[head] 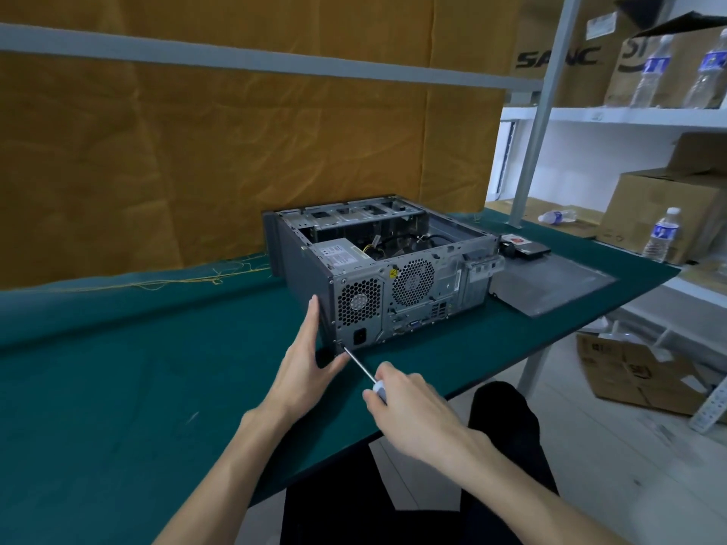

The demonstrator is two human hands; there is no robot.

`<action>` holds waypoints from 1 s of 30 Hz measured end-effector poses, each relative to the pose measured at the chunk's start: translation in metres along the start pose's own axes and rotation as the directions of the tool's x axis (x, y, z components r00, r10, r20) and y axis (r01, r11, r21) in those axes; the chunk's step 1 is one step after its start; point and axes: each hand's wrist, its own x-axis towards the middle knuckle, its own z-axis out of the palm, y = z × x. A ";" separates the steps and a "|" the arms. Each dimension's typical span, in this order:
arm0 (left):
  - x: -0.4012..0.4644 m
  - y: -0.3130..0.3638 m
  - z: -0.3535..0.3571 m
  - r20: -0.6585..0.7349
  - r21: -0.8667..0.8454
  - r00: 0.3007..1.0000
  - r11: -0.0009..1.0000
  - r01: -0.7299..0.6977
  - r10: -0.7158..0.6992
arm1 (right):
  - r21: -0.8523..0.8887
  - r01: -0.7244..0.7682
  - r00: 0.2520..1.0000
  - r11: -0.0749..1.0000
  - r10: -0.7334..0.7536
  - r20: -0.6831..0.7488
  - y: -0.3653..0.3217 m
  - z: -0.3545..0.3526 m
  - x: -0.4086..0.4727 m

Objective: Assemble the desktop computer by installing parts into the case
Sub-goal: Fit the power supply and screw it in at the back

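Observation:
An open grey computer case (310, 265) lies on its side on the green table (118, 367), rear panel facing me, with the power supply (342, 251) and cables visible inside. My left hand (305, 363) presses its straight fingers against the case's near left corner. My right hand (409, 403) grips a screwdriver (362, 365) by its pale handle. The thin shaft points up-left, and its tip sits at the rear panel's bottom left corner, beside the power socket.
The case's dark side panel (550, 281) lies flat to the right, with a drive (527, 249) behind it. Shelves (629, 116) at the right carry cardboard boxes and water bottles. An open box (637, 371) sits on the floor. An orange cloth hangs behind the table.

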 end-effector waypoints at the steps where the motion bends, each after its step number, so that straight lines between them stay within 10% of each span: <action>1: 0.001 -0.001 0.000 0.005 0.006 1.000 1.000 0.002 -0.002 | 0.004 -0.001 1.000 1.000 0.001 -0.011 0.002 0.003 0.002; 30: 0.002 0.006 0.007 -0.145 0.157 0.989 0.986 0.057 -0.034 | -0.064 -0.015 1.000 0.998 0.016 0.016 0.001 0.014 0.011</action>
